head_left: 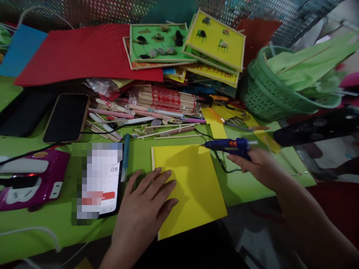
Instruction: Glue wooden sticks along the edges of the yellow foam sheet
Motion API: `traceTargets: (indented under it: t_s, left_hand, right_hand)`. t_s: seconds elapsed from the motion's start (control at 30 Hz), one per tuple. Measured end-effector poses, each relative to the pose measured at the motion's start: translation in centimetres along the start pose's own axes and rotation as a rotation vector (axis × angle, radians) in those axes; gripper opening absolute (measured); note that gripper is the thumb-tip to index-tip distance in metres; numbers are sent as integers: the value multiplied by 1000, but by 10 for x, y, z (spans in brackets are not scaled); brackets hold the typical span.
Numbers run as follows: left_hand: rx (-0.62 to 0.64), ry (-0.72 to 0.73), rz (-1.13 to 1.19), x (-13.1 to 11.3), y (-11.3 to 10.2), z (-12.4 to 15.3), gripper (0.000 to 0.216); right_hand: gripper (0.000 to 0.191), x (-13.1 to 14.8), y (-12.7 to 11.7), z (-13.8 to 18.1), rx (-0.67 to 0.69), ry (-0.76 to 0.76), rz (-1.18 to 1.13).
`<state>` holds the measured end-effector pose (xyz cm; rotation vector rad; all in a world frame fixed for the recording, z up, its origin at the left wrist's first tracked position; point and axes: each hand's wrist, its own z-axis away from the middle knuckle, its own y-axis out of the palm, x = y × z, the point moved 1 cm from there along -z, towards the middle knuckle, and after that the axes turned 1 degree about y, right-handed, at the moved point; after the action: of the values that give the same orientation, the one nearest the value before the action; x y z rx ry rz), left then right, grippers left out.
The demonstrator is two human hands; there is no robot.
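My left hand (pixel 146 203) lies flat, fingers spread, on the left edge of a yellow square sheet (pixel 196 179) on the green table (pixel 50 220). A thin wooden stick runs along the sheet's left edge. My right hand (pixel 258 162) grips a blue glue gun (pixel 228 145) held level, with its nozzle pointing left just above the sheet's top right corner. The gun's black cord loops down beside the sheet.
A phone with a lit screen (pixel 105 186) lies left of my left hand, a dark phone (pixel 66 117) behind it, a purple device (pixel 30 179) far left. Bundled sticks (pixel 165 100), pens, framed craft panels (pixel 214 39) and red sheets lie behind. A green basket (pixel 269 89) stands right.
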<state>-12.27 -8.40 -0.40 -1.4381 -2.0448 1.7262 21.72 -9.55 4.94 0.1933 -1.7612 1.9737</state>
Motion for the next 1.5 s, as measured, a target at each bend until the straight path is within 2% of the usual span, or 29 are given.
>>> traceTargets:
  t_s: [0.27, 0.47, 0.73, 0.97, 1.27, 1.5]
  left_hand:
    - [10, 0, -18, 1, 1, 1, 23]
    - [18, -6, -24, 1, 1, 2, 23]
    - [26, -3, -25, 1, 1, 1, 23]
    - [15, 1, -22, 2, 2, 2, 25]
    - [12, 7, -22, 1, 1, 0, 23]
    - [2, 2, -25, 1, 1, 1, 24]
  right_hand:
    - [47, 9, 0, -1, 11, -35, 46]
    - [45, 2, -5, 2, -22, 17, 75]
    - [46, -3, -4, 5, -33, 14, 91]
    - [48, -4, -9, 7, -8, 78, 130]
    - [50, -5, -7, 7, -39, 40, 122]
    - [50, -10, -9, 9, -28, 77, 117]
